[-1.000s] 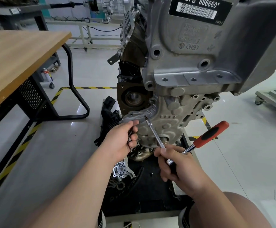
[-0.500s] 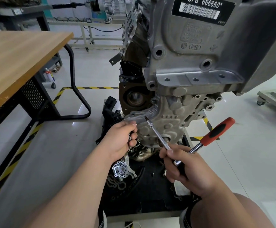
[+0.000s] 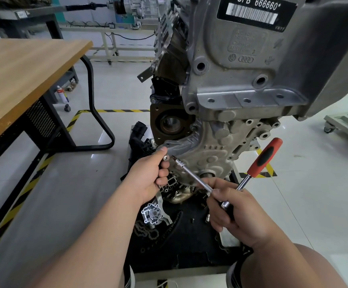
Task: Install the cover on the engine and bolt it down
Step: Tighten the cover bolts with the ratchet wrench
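The grey metal cover (image 3: 210, 154) sits against the lower front of the upright engine (image 3: 241, 80). My left hand (image 3: 150, 177) pinches a small bolt (image 3: 166, 158) between thumb and fingertips, its head facing me, just left of the cover's upper left corner. My right hand (image 3: 237, 213) grips a ratchet wrench (image 3: 265, 156) with a red and black handle at its head. Its long extension bar (image 3: 191, 174) points up and left, and the bit tip is a short gap from the bolt head.
A wooden workbench (image 3: 23, 75) with a black frame stands at the left. Below the engine lies a black mat (image 3: 189, 242) with a water pump, a chain, and loose sockets and bolts. Yellow and black tape marks the floor. A wheeled cart (image 3: 347, 125) is at the right.
My left hand has turned and lifted the bolt so its head shows beside the bit tip. My right hand has shifted slightly right with the ratchet.
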Tool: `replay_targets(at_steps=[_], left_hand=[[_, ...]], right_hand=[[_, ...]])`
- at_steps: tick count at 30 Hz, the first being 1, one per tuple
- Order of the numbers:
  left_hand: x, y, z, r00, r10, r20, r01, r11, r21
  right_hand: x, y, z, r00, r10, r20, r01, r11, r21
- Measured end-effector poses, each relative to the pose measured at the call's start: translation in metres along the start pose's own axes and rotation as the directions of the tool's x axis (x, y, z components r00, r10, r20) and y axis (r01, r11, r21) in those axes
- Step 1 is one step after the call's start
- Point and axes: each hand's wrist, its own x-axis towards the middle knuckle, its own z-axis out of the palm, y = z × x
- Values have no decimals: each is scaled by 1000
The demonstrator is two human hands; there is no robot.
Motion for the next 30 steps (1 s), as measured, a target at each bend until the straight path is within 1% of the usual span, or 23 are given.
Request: replay_targets(at_steps=[8, 11, 13, 14, 16, 18, 20, 22, 24, 25, 26, 27, 29, 30], left_hand=[[1, -2, 0, 998, 51, -23, -52, 998, -28], [2, -2, 1, 998, 53, -35, -55, 998, -37], [2, -1, 1, 998, 61, -28, -62, 997, -36], [3, -1, 1, 997, 75, -21, -76, 997, -33], [3, 0, 0, 993, 117, -3, -117, 993, -31], [4, -1, 1, 988, 157, 3, -156, 987, -33], [5, -2, 2, 985, 173, -15, -174, 984, -32], [8, -3, 3, 983, 172, -56, -175, 984, -38], [11, -6, 5, 976, 185, -113, -189, 982, -26], [13, -7, 6, 967, 211, -146, -212, 977, 8], [15, -9, 7, 951, 254, -177, -244, 967, 78], [18, -11, 7, 929, 310, -201, -274, 943, 186], [22, -13, 5, 889, 402, -218, -293, 867, 403], [24, -13, 4, 873, 434, -222, -293, 832, 472]], right_hand=[[2, 4, 3, 1000, 21, 11, -21, 1000, 3], [2, 5, 5, 999, 38, 0, -38, 999, -21], [3, 6, 7, 999, 48, -11, -48, 999, -8], [3, 6, 8, 999, 54, -9, -53, 998, 28], [4, 7, 10, 997, 81, 16, -82, 980, 179], [6, 9, 12, 990, 124, 73, -142, 913, 383], [8, 13, 16, 981, 152, 117, -191, 823, 534], [11, 20, 22, 980, 167, 107, -198, 783, 590], [15, 29, 30, 987, 156, 39, -150, 809, 568], [17, 34, 35, 990, 139, -8, -113, 832, 542], [19, 38, 41, 991, 119, -55, -74, 856, 512], [21, 43, 46, 990, 96, -103, -35, 877, 479], [24, 51, 54, 981, 59, -187, 26, 908, 417], [25, 53, 58, 974, 49, -222, 42, 922, 386]])
